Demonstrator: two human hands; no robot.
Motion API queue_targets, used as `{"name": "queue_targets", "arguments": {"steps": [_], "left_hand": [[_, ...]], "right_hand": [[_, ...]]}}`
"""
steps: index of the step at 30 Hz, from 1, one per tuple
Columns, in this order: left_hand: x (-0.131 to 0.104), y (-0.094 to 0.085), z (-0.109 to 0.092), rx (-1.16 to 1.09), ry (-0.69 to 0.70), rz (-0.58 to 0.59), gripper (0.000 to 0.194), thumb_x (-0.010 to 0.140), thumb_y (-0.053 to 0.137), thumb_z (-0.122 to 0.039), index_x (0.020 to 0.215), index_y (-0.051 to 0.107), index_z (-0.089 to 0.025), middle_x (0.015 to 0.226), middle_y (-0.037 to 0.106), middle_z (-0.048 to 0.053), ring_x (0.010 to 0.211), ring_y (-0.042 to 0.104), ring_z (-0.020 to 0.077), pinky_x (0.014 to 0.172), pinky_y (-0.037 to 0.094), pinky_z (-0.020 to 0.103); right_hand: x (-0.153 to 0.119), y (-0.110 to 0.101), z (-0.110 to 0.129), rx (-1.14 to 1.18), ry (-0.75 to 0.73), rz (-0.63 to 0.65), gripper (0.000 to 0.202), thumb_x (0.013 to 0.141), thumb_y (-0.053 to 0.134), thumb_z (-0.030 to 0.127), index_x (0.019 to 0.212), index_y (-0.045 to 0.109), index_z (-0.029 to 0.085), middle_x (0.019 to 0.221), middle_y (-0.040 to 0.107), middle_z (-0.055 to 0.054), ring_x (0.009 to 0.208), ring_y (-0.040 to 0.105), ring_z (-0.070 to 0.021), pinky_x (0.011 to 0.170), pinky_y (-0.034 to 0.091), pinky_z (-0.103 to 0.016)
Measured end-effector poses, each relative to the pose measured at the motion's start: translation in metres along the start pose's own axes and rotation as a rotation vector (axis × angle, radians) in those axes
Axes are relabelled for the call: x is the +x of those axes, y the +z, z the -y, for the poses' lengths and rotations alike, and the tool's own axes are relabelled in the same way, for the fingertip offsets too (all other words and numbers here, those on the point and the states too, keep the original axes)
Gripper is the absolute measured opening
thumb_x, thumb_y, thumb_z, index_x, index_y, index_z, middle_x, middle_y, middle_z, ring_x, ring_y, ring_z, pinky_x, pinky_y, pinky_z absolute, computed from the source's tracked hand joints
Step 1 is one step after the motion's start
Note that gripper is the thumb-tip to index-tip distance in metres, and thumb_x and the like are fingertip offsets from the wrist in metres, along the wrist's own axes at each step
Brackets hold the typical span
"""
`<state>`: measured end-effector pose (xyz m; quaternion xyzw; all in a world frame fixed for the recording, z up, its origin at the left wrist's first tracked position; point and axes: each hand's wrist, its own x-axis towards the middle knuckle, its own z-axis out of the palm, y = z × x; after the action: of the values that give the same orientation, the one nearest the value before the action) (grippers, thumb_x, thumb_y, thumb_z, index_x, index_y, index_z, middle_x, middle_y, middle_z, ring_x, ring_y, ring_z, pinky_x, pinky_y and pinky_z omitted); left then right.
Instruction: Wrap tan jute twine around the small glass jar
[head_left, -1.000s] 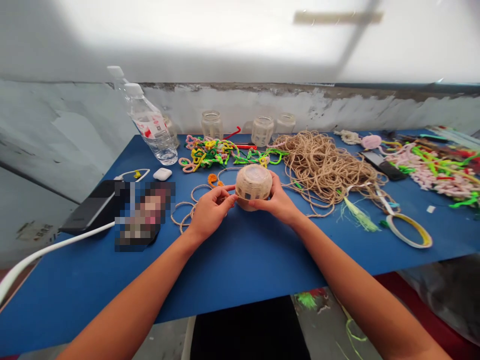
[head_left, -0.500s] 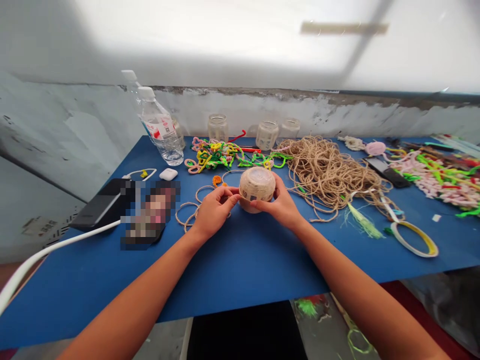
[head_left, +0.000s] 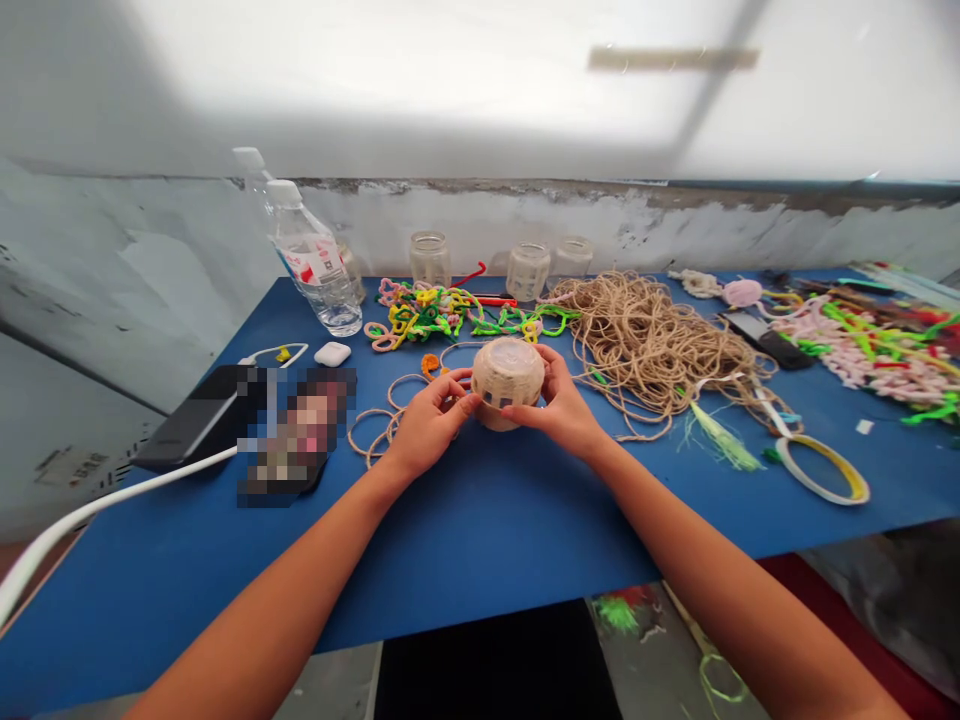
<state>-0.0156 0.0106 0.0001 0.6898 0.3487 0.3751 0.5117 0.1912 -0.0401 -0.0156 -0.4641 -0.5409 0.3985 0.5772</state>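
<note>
A glass jar (head_left: 508,375) is upside down above the blue table, its round base facing up and its side covered with something pale that has dark patches. My right hand (head_left: 559,405) wraps round the jar's right side, thumb across the front. At the left side, my left hand (head_left: 433,418) has thumb and forefinger pinched together at the jar's edge, on what looks like brown twine. Loose loops of twine (head_left: 367,436) lie beside my left hand. A large tangled heap of twine (head_left: 652,340) sits to the right of the jar.
Behind are glass jars (head_left: 528,272), a water bottle (head_left: 319,262) and colourful pipe cleaners (head_left: 424,312). On the left lie a black device (head_left: 196,415), a phone (head_left: 300,435) and a white case (head_left: 332,354). A tape roll (head_left: 823,470) and pink-green craft pieces (head_left: 862,350) are at right.
The whole view has shifted slightly, with the background objects a little further left. Both hands keep nearly the same hold on the jar.
</note>
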Motion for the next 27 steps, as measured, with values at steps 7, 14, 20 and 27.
{"name": "queue_targets", "arguments": {"steps": [7, 14, 20, 27], "left_hand": [[0.001, -0.001, 0.002, 0.004, -0.006, 0.008, 0.043, 0.082, 0.072, -0.057, 0.072, 0.058, -0.018, 0.142, 0.063, 0.018, 0.128, 0.062, 0.0349, 0.109, 0.05, 0.05], [0.001, 0.001, 0.001, -0.011, 0.01, 0.018, 0.047, 0.082, 0.072, -0.061, 0.072, 0.057, -0.018, 0.143, 0.062, 0.018, 0.126, 0.063, 0.0339, 0.107, 0.052, 0.048], [0.0, 0.001, -0.002, 0.019, 0.016, 0.003, 0.041, 0.081, 0.071, -0.056, 0.069, 0.056, -0.019, 0.135, 0.068, 0.013, 0.126, 0.063, 0.0309, 0.101, 0.055, 0.041], [0.0, 0.0, 0.001, 0.05, 0.011, 0.003, 0.039, 0.083, 0.067, -0.054, 0.071, 0.055, -0.019, 0.135, 0.068, 0.014, 0.113, 0.066, 0.0295, 0.084, 0.058, 0.039]], "right_hand": [[-0.004, 0.012, -0.011, -0.059, 0.009, -0.076, 0.111, 0.062, 0.094, 0.051, 0.149, 0.031, 0.027, 0.155, 0.04, -0.012, 0.146, 0.043, -0.031, 0.127, 0.033, -0.048], [-0.007, 0.016, -0.01, -0.11, -0.009, -0.169, 0.11, 0.06, 0.094, 0.054, 0.149, 0.036, 0.026, 0.155, 0.039, -0.013, 0.144, 0.044, -0.0323, 0.124, 0.036, -0.049], [-0.006, 0.015, -0.003, -0.109, -0.014, -0.156, 0.107, 0.058, 0.094, 0.052, 0.147, 0.04, 0.026, 0.153, 0.043, -0.012, 0.14, 0.049, -0.0317, 0.119, 0.043, -0.047], [-0.005, 0.005, -0.006, -0.087, 0.001, -0.097, 0.111, 0.059, 0.096, 0.047, 0.151, 0.035, 0.029, 0.153, 0.047, -0.011, 0.136, 0.053, -0.0313, 0.117, 0.045, -0.048]]}}
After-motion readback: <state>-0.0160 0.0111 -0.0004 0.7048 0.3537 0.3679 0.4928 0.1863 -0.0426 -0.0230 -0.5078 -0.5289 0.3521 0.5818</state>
